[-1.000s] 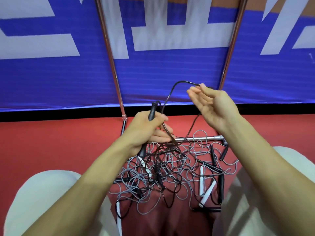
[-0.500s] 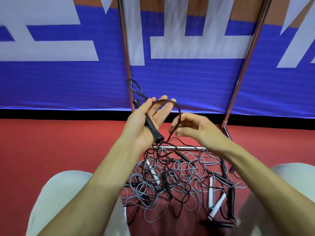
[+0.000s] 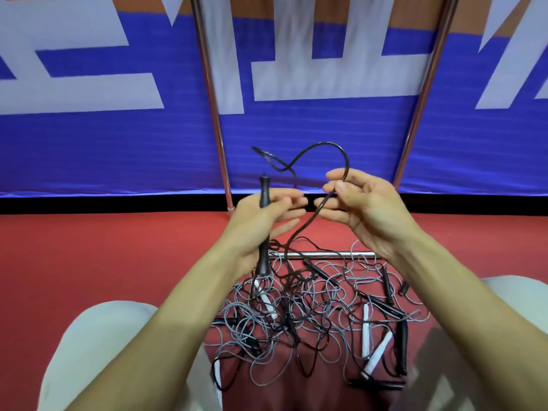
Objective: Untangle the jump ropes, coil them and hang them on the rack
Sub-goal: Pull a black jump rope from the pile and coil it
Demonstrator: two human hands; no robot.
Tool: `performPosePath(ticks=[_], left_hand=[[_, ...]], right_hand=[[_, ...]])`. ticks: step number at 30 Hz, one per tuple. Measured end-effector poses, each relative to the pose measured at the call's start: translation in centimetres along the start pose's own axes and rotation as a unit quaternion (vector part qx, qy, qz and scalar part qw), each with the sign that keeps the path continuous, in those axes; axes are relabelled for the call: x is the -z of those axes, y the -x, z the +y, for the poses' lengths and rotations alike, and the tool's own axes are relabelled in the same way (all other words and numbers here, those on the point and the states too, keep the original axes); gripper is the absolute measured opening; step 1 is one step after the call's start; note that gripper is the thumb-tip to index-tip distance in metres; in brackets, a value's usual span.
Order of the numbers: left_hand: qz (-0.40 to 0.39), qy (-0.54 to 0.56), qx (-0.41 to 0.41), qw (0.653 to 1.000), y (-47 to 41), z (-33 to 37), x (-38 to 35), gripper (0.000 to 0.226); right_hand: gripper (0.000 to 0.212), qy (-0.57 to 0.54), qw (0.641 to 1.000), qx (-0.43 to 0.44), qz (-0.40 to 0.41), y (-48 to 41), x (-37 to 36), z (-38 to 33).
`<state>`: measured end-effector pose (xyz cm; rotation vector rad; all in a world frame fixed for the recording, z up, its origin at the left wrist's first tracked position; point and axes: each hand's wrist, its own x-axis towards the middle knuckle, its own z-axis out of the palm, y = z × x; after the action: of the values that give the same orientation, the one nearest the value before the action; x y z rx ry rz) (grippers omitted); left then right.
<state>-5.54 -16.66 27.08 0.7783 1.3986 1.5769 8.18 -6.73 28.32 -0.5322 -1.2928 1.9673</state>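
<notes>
I hold one black rope up over the messy pile.

My left hand is wrapped round a black handle that stands up straight, but my fingers there look blurry. My right hand pinches the black rope between thumb and fingers, just beside the left hand. The rope makes a loop above both hands and runs down into the pile of ropes. Both hands are up above the low silver bar of the rack. The pile lies on the red floor on my side of that bar, touching it, with grey and black ropes all mixed up. White handles lie in its right part. A blue banner hangs behind the bar.
</notes>
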Motion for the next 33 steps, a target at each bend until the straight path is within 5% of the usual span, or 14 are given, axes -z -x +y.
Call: performPosePath(ticks=[7,13,16,21,28,31,33], left_hand=[[-0.150,-0.088,0.035,0.984,0.9,-0.5,-1.6,0.019],[-0.133,-0.089,0.011,0.987,1.0,-1.0,-2.0,0.012],[-0.087,-0.043,-0.020,0.995,0.8,-1.0,-2.0,0.011],[-0.044,0.179,-0.043,0.982,0.5,0.4,-1.6,0.012],[-0.033,0.397,-0.021,0.917,0.7,2.1,-0.3,0.018],[-0.025,0.444,-0.027,0.895,0.6,2.5,0.2,0.038],[-0.003,0.445,-0.038,0.895,0.5,2.5,0.5,0.031]], right_hand=[[0.017,-0.257,0.959,0.019,0.119,-0.5,1.4,-1.6],[0.016,-0.306,0.934,0.011,0.186,-1.3,2.3,-1.3],[0.013,-0.217,0.959,-0.003,0.184,-1.5,2.4,-0.7],[0.019,0.087,0.990,-0.040,0.103,-1.3,1.7,0.6],[0.031,0.352,0.930,-0.014,-0.103,-0.3,-0.4,3.2],[0.019,0.402,0.906,-0.035,-0.128,-0.3,-0.5,4.6],[0.016,0.363,0.921,-0.081,-0.117,-0.2,-0.6,4.9]])
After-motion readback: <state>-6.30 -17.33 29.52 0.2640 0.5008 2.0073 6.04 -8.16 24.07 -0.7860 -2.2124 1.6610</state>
